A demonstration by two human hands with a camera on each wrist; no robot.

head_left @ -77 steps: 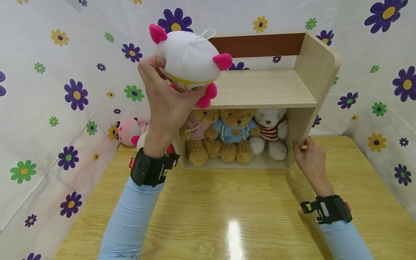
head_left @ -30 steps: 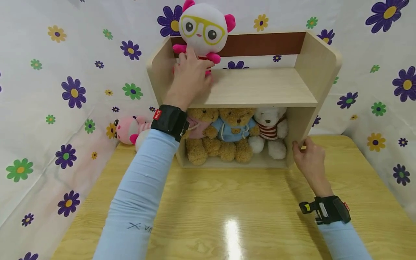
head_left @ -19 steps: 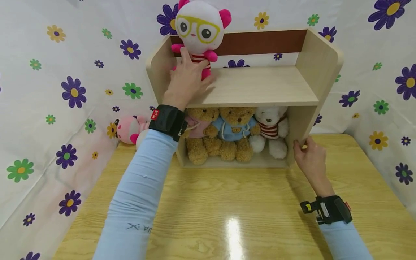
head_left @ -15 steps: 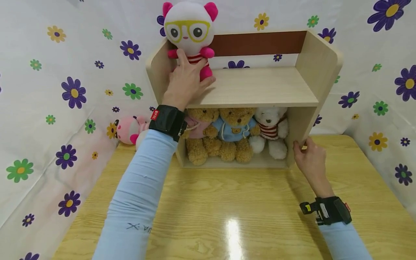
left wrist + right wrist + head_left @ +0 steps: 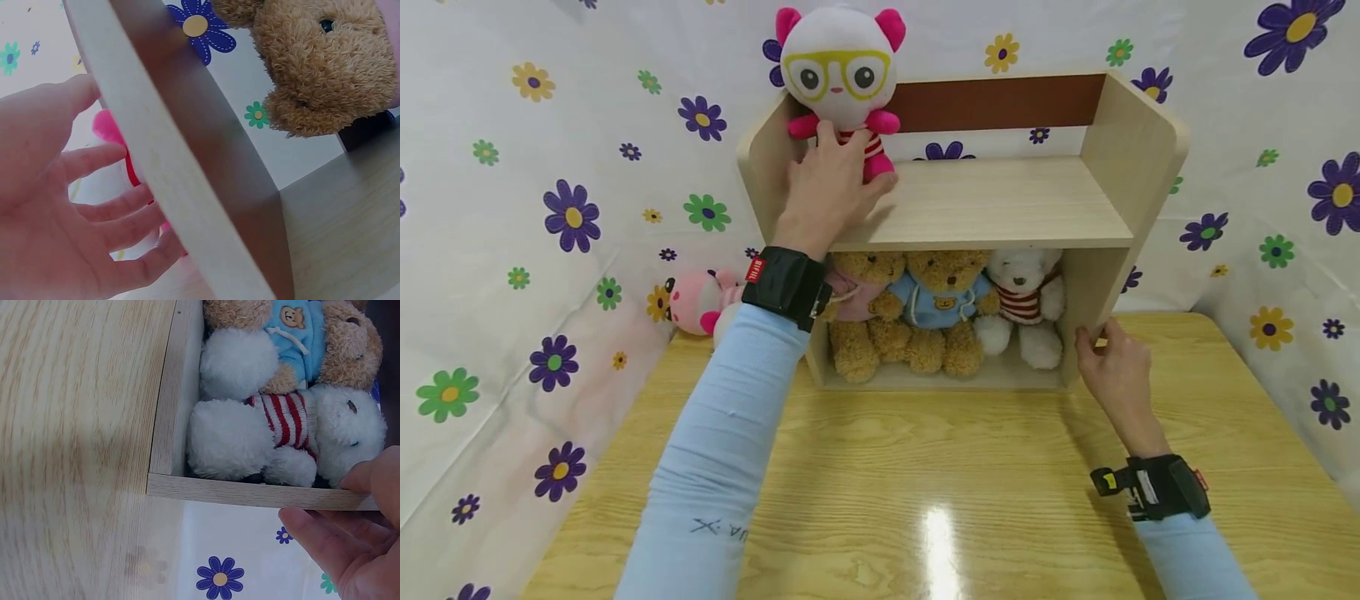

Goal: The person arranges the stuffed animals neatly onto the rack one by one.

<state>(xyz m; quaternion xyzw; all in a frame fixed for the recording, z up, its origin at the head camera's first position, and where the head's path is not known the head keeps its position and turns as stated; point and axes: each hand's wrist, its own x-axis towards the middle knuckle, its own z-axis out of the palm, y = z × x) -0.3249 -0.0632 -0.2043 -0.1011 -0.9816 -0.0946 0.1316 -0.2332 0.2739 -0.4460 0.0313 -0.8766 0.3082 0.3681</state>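
A white and pink plush doll with yellow glasses and a red-striped body sits upright on the upper shelf at its left end, facing front. My left hand rests against its lower body with fingers spread; in the left wrist view the fingers look fairly straight, the doll partly hidden behind the shelf board. My right hand pinches the right side panel of the wooden shelf, thumb inside and fingers outside, as the right wrist view shows.
In the lower compartment sit a bear in pink, a bear in blue and a white bear in a striped top. Left of the shelf, a pink plush toy lies on the wooden table, partly covering or beside another toy.
The doll has come down from above the shelf onto its upper board, turned face forward, then shifted left and straightened. My left hand's grip has loosened. The right hand has stayed put.
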